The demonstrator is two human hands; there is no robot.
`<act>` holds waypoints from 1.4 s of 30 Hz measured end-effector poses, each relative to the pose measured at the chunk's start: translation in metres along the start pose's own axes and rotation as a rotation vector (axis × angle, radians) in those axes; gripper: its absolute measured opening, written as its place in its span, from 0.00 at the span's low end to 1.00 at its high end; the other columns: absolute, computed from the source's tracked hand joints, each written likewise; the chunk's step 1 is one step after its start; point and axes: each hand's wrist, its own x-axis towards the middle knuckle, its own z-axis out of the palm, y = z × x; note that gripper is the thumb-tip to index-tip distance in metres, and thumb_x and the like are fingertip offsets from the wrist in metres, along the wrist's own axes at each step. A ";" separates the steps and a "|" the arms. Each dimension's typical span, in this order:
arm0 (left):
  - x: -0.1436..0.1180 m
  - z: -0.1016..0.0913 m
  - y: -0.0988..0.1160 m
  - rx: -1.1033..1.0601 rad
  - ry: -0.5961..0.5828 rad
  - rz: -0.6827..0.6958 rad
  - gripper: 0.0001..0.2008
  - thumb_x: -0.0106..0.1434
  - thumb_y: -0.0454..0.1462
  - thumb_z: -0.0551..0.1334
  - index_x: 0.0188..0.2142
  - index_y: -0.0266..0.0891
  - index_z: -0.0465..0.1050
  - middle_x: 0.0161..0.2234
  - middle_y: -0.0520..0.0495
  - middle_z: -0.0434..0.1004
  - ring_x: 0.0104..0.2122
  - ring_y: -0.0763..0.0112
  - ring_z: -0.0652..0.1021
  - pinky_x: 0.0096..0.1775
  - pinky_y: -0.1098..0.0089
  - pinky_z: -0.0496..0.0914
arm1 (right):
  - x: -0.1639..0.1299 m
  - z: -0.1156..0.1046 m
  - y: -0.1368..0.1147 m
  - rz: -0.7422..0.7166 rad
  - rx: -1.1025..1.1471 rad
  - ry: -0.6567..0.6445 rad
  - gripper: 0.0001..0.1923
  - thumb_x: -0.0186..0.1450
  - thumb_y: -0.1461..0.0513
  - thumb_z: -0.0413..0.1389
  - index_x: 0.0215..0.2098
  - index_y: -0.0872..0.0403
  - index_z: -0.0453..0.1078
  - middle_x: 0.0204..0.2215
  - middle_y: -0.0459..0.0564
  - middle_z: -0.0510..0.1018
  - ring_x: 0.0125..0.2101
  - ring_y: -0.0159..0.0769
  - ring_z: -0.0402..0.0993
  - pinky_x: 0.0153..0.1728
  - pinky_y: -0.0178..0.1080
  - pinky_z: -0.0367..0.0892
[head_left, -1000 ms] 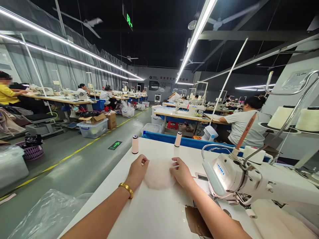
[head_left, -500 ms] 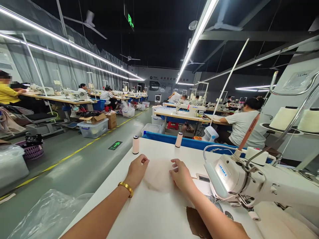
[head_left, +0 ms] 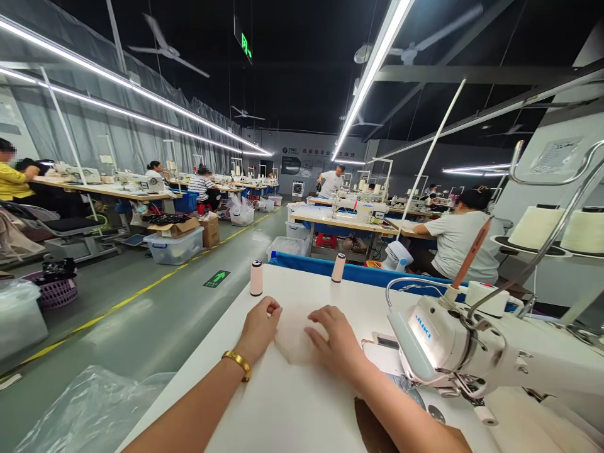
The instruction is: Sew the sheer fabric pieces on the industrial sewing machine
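Observation:
A pale, nearly sheer fabric piece (head_left: 292, 336) lies on the white sewing table (head_left: 283, 409) between my two hands. Thumb and forefinger of my left hand (head_left: 257, 328), with a gold bracelet at the wrist, pinch the fabric's left edge. Over its right side is my right hand (head_left: 337, 340), fingers curved and apart, thumb not meeting them; whether it touches the cloth is hard to tell. Right of that hand stands a white JUKI sewing machine (head_left: 427, 336). Two pale pink thread spools (head_left: 256, 279) stand upright beyond the hands.
A brown piece (head_left: 372, 428) lies under my right forearm. Blue cloth (head_left: 302, 260) lines the table's far edge. White thread cones (head_left: 540, 231) stand at right. Clear plastic (head_left: 94, 409) lies at lower left. Co-workers sit at other machines; a person (head_left: 330, 184) stands farther back.
My right hand has moved left across the fabric, closer to my left hand, and its fingers have spread. The fabric's visible part looks narrower. My left hand stays nearly in place.

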 end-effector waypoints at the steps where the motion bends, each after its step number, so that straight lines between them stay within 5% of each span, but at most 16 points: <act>1: 0.000 0.000 -0.001 -0.011 -0.002 -0.003 0.05 0.66 0.39 0.60 0.34 0.44 0.73 0.36 0.50 0.80 0.25 0.69 0.75 0.28 0.71 0.67 | -0.005 0.001 -0.005 -0.042 0.010 -0.051 0.10 0.67 0.62 0.64 0.47 0.46 0.77 0.45 0.52 0.81 0.49 0.50 0.74 0.52 0.50 0.66; 6: 0.000 0.001 -0.003 -0.048 -0.005 -0.014 0.04 0.64 0.39 0.62 0.34 0.43 0.73 0.36 0.49 0.80 0.24 0.70 0.75 0.27 0.71 0.68 | -0.015 0.003 -0.017 -0.042 0.063 -0.134 0.12 0.68 0.68 0.57 0.47 0.48 0.76 0.40 0.49 0.83 0.45 0.47 0.75 0.49 0.47 0.66; 13: 0.000 0.002 -0.005 -0.068 -0.004 -0.006 0.04 0.62 0.40 0.63 0.33 0.43 0.73 0.35 0.50 0.80 0.24 0.69 0.75 0.28 0.70 0.68 | -0.012 -0.006 -0.016 0.036 0.155 -0.185 0.11 0.71 0.65 0.53 0.35 0.47 0.77 0.36 0.48 0.83 0.42 0.44 0.75 0.46 0.43 0.68; 20: 0.000 0.003 -0.004 -0.077 -0.021 -0.038 0.04 0.62 0.40 0.65 0.36 0.43 0.73 0.36 0.51 0.79 0.22 0.70 0.76 0.28 0.69 0.70 | -0.011 0.000 -0.011 0.142 0.221 -0.194 0.13 0.72 0.62 0.50 0.37 0.47 0.77 0.35 0.45 0.82 0.39 0.42 0.76 0.41 0.40 0.67; 26: -0.012 -0.007 0.005 -0.118 -0.132 -0.062 0.21 0.62 0.47 0.67 0.52 0.43 0.71 0.43 0.49 0.78 0.23 0.69 0.81 0.29 0.69 0.71 | -0.011 0.006 -0.007 0.187 0.217 -0.178 0.12 0.72 0.61 0.50 0.37 0.48 0.76 0.34 0.46 0.81 0.40 0.43 0.76 0.40 0.40 0.66; 31: -0.018 -0.013 0.008 -0.089 -0.185 -0.055 0.31 0.55 0.40 0.69 0.59 0.45 0.70 0.48 0.47 0.78 0.25 0.71 0.82 0.34 0.69 0.73 | -0.014 0.005 -0.009 0.151 0.185 -0.187 0.10 0.72 0.62 0.54 0.38 0.48 0.77 0.36 0.47 0.81 0.42 0.44 0.76 0.42 0.41 0.67; 38: -0.007 -0.013 -0.004 0.019 -0.145 -0.044 0.25 0.57 0.44 0.68 0.53 0.44 0.75 0.41 0.50 0.79 0.29 0.66 0.79 0.33 0.68 0.71 | -0.016 0.003 -0.012 0.068 0.110 -0.180 0.05 0.68 0.63 0.62 0.42 0.48 0.78 0.38 0.48 0.81 0.45 0.45 0.75 0.47 0.43 0.69; 42: 0.001 -0.013 -0.008 0.073 -0.089 -0.027 0.18 0.63 0.46 0.63 0.49 0.41 0.76 0.38 0.49 0.79 0.35 0.61 0.80 0.36 0.67 0.71 | -0.003 0.004 -0.007 0.052 0.037 -0.096 0.10 0.74 0.65 0.55 0.47 0.51 0.78 0.45 0.54 0.81 0.50 0.46 0.74 0.52 0.46 0.69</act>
